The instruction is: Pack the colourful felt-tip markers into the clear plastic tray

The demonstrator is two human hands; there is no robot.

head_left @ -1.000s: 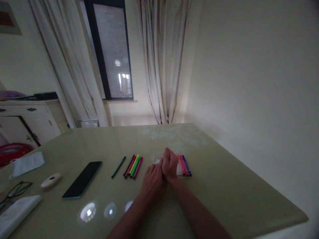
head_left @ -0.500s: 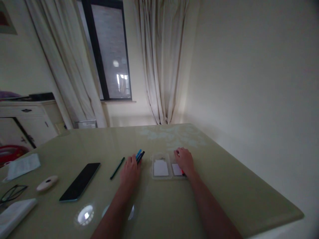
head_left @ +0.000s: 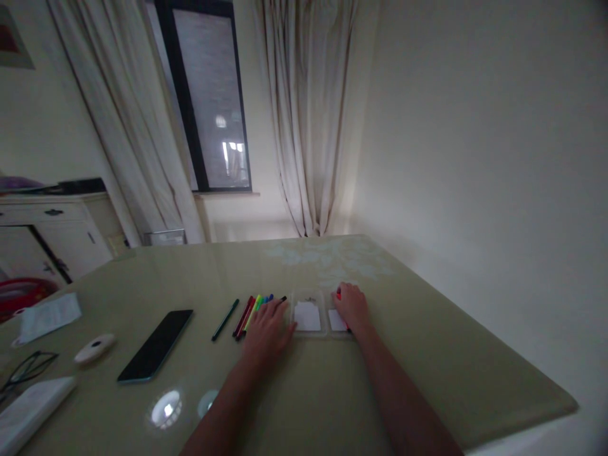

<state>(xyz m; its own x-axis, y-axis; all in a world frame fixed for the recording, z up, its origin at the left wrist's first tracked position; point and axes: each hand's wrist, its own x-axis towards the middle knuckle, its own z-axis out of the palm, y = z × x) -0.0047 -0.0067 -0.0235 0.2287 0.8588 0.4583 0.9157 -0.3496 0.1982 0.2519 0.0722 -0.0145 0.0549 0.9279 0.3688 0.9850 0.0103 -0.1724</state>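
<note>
My left hand (head_left: 266,329) lies palm down over a row of coloured markers, its thumb stretched apart from the fingers near the clear case's left edge. Dark red markers (head_left: 244,316) and a yellow-green marker (head_left: 256,308) show left of it; blue and black ends poke out beyond the fingertips. Apart to the left lies a dark green marker (head_left: 225,320). The clear plastic case (head_left: 324,332) lies opened flat, with a white card (head_left: 307,316) in its left half. Over the right half, my right hand (head_left: 352,305) is closed on a red marker (head_left: 339,295), partly hidden by the fingers.
On the table's left are a black phone (head_left: 156,346), a pale oval mouse-like object (head_left: 94,349), glasses (head_left: 33,367), a white slab-like object (head_left: 35,408) and a paper sheet (head_left: 50,316). The table edge (head_left: 475,329) slopes along the right wall.
My left hand has moved right and opened out over the markers, uncovering the red and yellow-green ones. My right hand stays over the case, with more of the red marker showing at its fingertips.
</note>
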